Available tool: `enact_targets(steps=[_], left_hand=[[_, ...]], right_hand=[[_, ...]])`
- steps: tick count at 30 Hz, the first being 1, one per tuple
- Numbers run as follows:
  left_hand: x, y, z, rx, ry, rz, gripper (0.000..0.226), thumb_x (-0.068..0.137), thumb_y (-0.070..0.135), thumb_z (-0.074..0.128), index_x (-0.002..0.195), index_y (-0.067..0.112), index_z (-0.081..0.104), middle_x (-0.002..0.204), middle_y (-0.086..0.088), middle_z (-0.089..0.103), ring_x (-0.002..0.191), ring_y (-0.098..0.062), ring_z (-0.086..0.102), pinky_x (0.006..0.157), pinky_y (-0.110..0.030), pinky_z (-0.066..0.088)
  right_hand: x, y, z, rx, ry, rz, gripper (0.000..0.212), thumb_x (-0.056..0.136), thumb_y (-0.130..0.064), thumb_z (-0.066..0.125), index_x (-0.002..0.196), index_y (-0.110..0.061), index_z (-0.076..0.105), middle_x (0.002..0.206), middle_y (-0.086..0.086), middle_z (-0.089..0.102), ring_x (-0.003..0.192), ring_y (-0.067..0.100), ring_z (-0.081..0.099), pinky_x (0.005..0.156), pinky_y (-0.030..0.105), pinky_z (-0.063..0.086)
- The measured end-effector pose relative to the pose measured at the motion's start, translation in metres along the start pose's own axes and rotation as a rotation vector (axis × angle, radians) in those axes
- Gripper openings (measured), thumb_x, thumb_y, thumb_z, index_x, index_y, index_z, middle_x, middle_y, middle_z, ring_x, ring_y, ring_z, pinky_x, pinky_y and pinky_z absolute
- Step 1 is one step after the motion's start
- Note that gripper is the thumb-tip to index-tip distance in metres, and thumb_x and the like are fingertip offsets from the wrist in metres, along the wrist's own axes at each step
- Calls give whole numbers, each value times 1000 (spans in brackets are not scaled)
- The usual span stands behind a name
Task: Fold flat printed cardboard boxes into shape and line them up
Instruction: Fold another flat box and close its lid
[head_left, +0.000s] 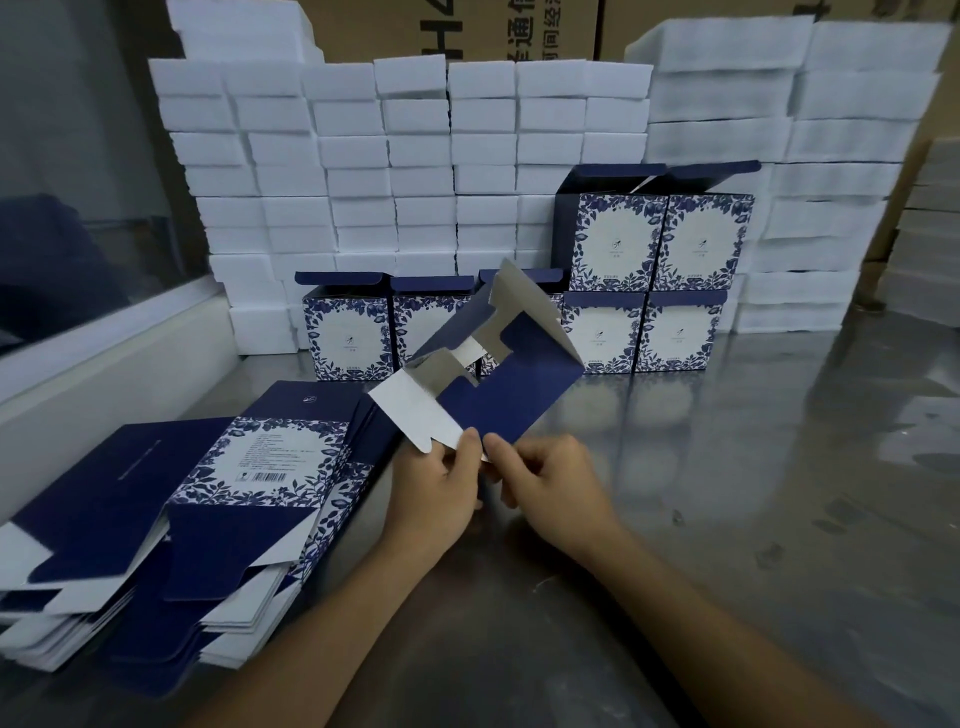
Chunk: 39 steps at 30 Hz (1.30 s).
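Observation:
A dark blue cardboard box blank (511, 376), partly opened with its white inner flaps showing, is held tilted above the metal table. My left hand (441, 488) pinches its near white flap. My right hand (545, 480) grips the near blue edge beside it. A stack of flat printed blanks (171, 519) lies at the left. Several folded blue floral boxes (613, 291) stand in a row at the back, two of them stacked on top at the right.
Walls of white foam blocks (363, 171) rise behind the folded boxes, with brown cartons (457, 31) above. A glass partition with a white frame (93, 353) runs along the left. The shiny metal table (753, 493) extends to the right.

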<state>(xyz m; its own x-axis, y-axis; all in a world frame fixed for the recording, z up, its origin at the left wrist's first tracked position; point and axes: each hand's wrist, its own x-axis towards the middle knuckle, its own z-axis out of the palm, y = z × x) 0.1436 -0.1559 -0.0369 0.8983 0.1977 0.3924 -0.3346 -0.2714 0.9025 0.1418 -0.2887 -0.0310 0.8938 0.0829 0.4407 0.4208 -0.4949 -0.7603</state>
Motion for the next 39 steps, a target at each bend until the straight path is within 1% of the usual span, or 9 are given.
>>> enact_targets(steps=[5, 9, 14, 19, 24, 28, 34, 37, 39], left_hand=[[0, 1, 1, 25, -5, 18, 29, 95, 14, 56, 68, 19, 66, 64, 3, 70, 45, -11, 63, 40, -23, 49], [0, -1, -1, 68, -4, 36, 29, 95, 21, 54, 70, 10, 66, 65, 0, 70, 49, -13, 63, 54, -38, 54], [1, -3, 0, 80, -17, 25, 37, 97, 17, 53, 62, 17, 62, 56, 8, 67, 48, -4, 61, 56, -36, 54], [-3, 1, 1, 77, -80, 36, 35, 92, 25, 52, 62, 10, 62, 55, 0, 65, 44, -12, 59, 54, -42, 54], [-1, 1, -3, 75, -78, -13, 39, 89, 29, 52, 64, 1, 61, 56, -10, 63, 51, -27, 60, 57, -48, 53], [0, 0, -4, 37, -82, -51, 33, 90, 26, 53, 63, 8, 60, 53, -6, 63, 46, -21, 59, 56, -47, 52], [-1, 0, -3, 67, -95, -24, 24, 78, 38, 48, 70, 22, 64, 54, -4, 64, 47, -18, 59, 56, -47, 52], [-1, 0, -4, 93, -76, 9, 29, 76, 35, 49, 64, 12, 59, 53, -6, 61, 49, -23, 58, 55, -48, 51], [-3, 1, -4, 153, -50, 85, 30, 76, 33, 51, 54, 13, 50, 47, -3, 53, 45, -19, 51, 50, -43, 44]], right_hand=[[1, -1, -2, 23, -4, 27, 47, 100, -28, 56, 66, 3, 67, 60, 17, 64, 54, 25, 56, 65, 43, 51], [1, -1, -2, 73, 21, 50, 51, 98, -35, 59, 65, 3, 67, 59, 15, 64, 52, 16, 54, 62, 40, 51], [6, 6, -9, 196, 206, 104, 50, 98, -37, 61, 59, -6, 65, 44, 3, 57, 40, 7, 49, 48, 20, 42], [10, 11, -10, 247, 245, 152, 46, 94, -16, 61, 49, -5, 61, 38, -6, 51, 36, 4, 42, 51, 27, 39], [10, 12, -15, 286, 311, 185, 52, 96, -30, 64, 46, -14, 59, 38, -2, 48, 38, 11, 40, 50, 29, 37], [15, 17, -29, 358, 416, 269, 54, 97, -34, 61, 47, -14, 59, 43, 10, 44, 41, 18, 37, 49, 26, 32], [17, 23, -34, 351, 419, 317, 59, 97, -17, 57, 38, -16, 54, 39, 0, 39, 40, 16, 32, 49, 26, 28], [16, 23, -35, 266, 415, 301, 54, 94, -18, 58, 41, -12, 55, 41, 4, 42, 42, 18, 35, 51, 28, 32], [14, 21, -37, 145, 436, 260, 48, 93, -26, 61, 51, -5, 52, 47, 6, 46, 47, 21, 40, 54, 32, 36]])
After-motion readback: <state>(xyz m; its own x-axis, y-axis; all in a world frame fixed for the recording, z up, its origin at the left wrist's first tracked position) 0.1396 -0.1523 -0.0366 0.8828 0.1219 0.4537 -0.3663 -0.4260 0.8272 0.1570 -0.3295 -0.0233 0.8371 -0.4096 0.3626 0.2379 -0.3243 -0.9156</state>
